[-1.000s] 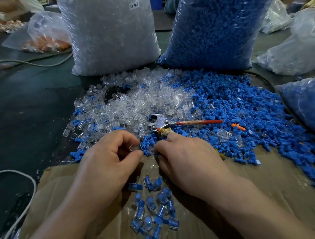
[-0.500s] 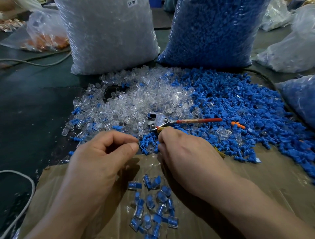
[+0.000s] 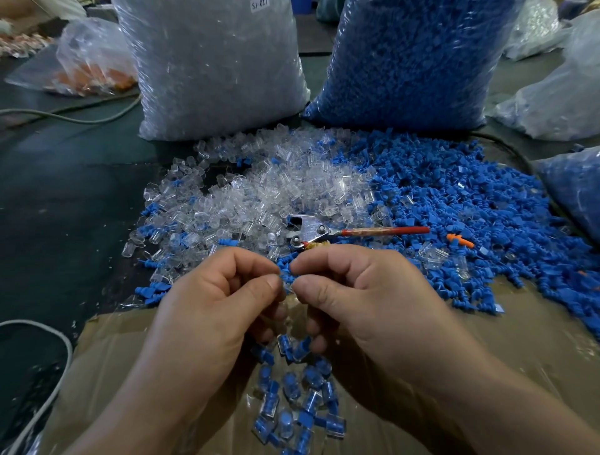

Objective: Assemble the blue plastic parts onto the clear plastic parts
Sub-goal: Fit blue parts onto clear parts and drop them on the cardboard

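Left hand point(image 3: 207, 311) meets right hand point(image 3: 367, 302) fingertip-to-fingertip, bag label point(image 3: 258, 5) "SJ-017"

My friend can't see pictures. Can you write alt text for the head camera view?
The left hand and right hand pinch a small part together over cardboard. Assembled pieces lie below; clear parts and blue parts are heaped beyond.

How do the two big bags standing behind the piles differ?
The left bag is filled with clear parts, the right bag with blue parts. The left bag shows a white label at its top edge; the right bag shows none. Both are see-through plastic, packed full and standing upright.
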A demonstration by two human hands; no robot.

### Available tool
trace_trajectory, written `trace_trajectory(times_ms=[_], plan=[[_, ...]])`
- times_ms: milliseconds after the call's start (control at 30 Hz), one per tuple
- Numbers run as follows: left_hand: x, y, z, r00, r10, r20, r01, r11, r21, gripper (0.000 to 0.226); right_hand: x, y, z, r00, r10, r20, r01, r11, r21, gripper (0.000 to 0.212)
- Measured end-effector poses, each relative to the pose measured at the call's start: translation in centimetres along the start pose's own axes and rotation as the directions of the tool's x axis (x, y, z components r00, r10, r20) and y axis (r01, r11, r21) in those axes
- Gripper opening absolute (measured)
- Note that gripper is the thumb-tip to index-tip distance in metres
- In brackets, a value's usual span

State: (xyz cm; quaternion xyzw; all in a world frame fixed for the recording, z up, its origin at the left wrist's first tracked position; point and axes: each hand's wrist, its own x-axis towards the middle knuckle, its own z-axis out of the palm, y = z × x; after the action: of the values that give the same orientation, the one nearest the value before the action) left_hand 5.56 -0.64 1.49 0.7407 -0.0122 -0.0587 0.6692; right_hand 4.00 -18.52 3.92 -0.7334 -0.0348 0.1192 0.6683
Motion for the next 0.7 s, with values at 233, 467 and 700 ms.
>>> trace_trajectory(times_ms=[233,467,700], plan=[[-0.40,0.16,0.18,0.997,0.078,0.029,-0.080,0.993,0.089,0.028,0.12,0.62,0.08,0.932,-0.362,-0.036,0.255,0.721,-0.645,0.006],[-0.67,0.47,0.28,0.993,0.108,0.042,-0.112,0.988,0.109,0.034,-0.41,0.15,0.33,0.878,-0.473,0.067,0.373,0.591,-0.715,0.017],[-0.56,0.24,0.23,0.998,0.048,0.027,-0.050,0.997,0.056,0.032,-0.35,0.22,0.25,0.891,-0.448,0.076,0.368,0.614,-0.698,0.016]])
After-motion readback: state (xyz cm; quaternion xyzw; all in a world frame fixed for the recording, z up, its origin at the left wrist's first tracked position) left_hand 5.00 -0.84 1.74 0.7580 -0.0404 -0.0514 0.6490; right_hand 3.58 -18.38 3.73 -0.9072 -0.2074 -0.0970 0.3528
